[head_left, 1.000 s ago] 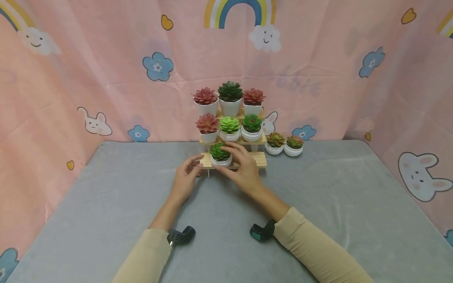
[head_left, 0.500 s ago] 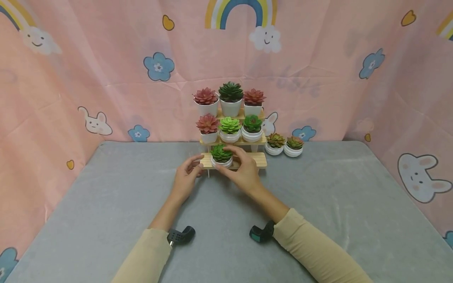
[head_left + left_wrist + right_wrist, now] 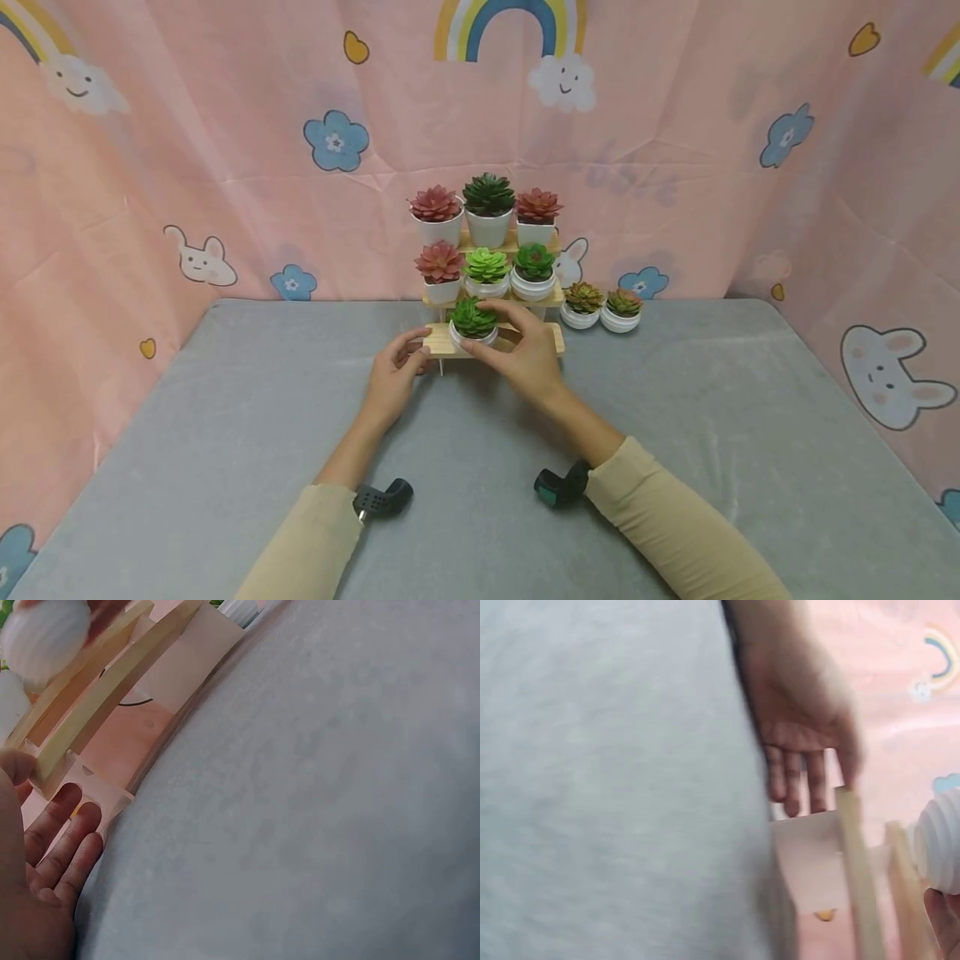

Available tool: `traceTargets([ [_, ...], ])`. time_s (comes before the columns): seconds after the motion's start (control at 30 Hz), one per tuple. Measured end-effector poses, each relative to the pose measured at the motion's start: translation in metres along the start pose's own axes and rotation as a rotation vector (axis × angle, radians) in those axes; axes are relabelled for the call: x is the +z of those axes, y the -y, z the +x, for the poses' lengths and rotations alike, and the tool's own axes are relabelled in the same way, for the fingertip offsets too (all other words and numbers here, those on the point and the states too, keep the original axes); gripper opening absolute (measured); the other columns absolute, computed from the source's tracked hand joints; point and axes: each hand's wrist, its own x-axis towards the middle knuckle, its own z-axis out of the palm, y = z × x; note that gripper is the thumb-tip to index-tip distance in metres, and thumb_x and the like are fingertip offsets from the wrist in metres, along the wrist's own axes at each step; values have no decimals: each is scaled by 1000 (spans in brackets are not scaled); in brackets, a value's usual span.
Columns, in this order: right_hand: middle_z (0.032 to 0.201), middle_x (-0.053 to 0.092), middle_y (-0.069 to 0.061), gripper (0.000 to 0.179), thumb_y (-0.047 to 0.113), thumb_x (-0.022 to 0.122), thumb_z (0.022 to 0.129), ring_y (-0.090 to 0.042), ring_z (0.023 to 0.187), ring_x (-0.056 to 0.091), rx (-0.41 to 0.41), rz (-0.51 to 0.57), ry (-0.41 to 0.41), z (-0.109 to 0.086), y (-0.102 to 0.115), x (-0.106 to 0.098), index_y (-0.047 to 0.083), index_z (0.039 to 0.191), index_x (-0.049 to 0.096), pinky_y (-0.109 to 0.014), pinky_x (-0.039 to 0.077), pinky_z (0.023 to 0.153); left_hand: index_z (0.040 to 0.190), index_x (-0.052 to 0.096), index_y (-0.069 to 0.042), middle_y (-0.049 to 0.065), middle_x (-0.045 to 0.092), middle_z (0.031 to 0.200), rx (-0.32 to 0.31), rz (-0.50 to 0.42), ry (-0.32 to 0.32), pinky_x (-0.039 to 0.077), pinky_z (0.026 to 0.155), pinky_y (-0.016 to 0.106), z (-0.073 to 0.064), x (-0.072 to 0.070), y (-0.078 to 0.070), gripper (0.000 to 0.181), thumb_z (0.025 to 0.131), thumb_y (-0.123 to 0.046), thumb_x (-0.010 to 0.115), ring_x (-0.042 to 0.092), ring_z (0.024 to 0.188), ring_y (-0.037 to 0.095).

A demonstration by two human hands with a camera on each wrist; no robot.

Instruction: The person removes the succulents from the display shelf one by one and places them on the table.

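Observation:
A three-tier wooden plant stand (image 3: 435,343) stands at the back of the grey table. My right hand (image 3: 528,354) pinches a small green succulent in a round white ribbed pot (image 3: 474,323) between thumb and fingers. In the left wrist view, the white pot (image 3: 45,641) appears slightly above the lowest shelf (image 3: 112,694). At that shelf's left end, my left hand (image 3: 392,375) grips the board with thumb and index finger. Its other fingers (image 3: 64,840) extend loosely below. Pink and green succulents (image 3: 487,268) in white pots fill the two upper shelves.
Two reddish-green succulents (image 3: 582,304) in round white pots stand on the table right of the stand. A pink patterned curtain (image 3: 675,192) hangs close behind the table. Both wrists wear black camera mounts (image 3: 384,498).
My right hand has moved the green succulent slightly up and to the right along the lowest shelf. My left hand has stayed at the shelf's left end.

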Motion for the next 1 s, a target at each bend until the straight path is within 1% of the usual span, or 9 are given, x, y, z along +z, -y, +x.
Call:
traceTargets([
  [0.13, 125, 69, -12, 50, 9, 87, 79, -24, 113, 69, -27, -8, -22, 5, 10, -11, 5, 125, 67, -38, 58, 93, 133, 61, -1, 28, 68, 117, -1, 13, 2, 54, 78, 19, 0, 0, -1, 33, 101, -8, 56, 71, 99, 35],
  [0.37, 128, 67, -12, 50, 4, 83, 81, -19, 120, 66, -33, 29, -95, 18, 27, -39, 2, 127, 65, -20, 57, 87, 133, 62, -4, 26, 69, 116, -11, 31, 2, 53, 77, 19, 0, -1, -1, 32, 102, -9, 57, 70, 101, 38],
  [0.5, 127, 65, -17, 49, -3, 81, 81, -12, 116, 66, -73, 62, -132, 25, 33, -59, -3, 127, 63, -17, 56, 89, 134, 62, -4, 26, 68, 118, -14, 34, 7, 53, 79, 19, -1, -2, -2, 33, 102, -11, 57, 69, 102, 40],
  [0.53, 127, 65, -17, 50, -4, 80, 81, -10, 115, 66, -83, 57, -141, 26, 34, -65, -4, 128, 62, -17, 56, 89, 135, 61, -3, 27, 68, 118, -21, 32, 12, 54, 80, 20, -2, -3, -6, 33, 102, -10, 57, 69, 104, 41],
  [0.6, 128, 65, -15, 50, -5, 79, 82, -6, 115, 65, -88, 52, -152, 28, 36, -75, -5, 129, 61, -17, 56, 89, 136, 60, -3, 28, 67, 120, -27, 28, 16, 54, 80, 20, -3, -3, -6, 34, 102, -10, 56, 68, 105, 42],
  [0.7, 127, 65, -9, 51, -7, 79, 81, -5, 114, 65, -97, 43, -172, 31, 35, -90, -4, 129, 62, -17, 56, 90, 136, 60, -2, 28, 67, 120, -33, 27, 15, 54, 80, 20, -3, -3, -7, 34, 102, -9, 56, 70, 103, 38],
  [0.77, 126, 66, -4, 50, -8, 79, 81, -8, 114, 66, -104, 43, -185, 33, 34, -100, -4, 129, 62, -18, 56, 90, 134, 61, -3, 27, 68, 118, -18, 32, 5, 53, 78, 18, -2, -2, -3, 33, 102, -9, 57, 72, 98, 29],
  [0.87, 123, 68, 1, 50, -8, 79, 80, -9, 112, 67, -119, 24, -223, 35, 31, -114, -4, 127, 64, -19, 56, 90, 133, 62, -3, 26, 69, 116, -6, 35, -5, 54, 77, 18, -2, -1, -3, 33, 101, -9, 57, 71, 92, 18],
  [1.0, 121, 69, 3, 48, -4, 80, 80, -7, 109, 68, -105, -42, -289, 36, 26, -134, 1, 126, 67, -16, 56, 88, 133, 62, -3, 27, 69, 116, -6, 36, 0, 53, 77, 18, -2, 0, -3, 33, 101, -9, 57, 71, 93, 22],
])
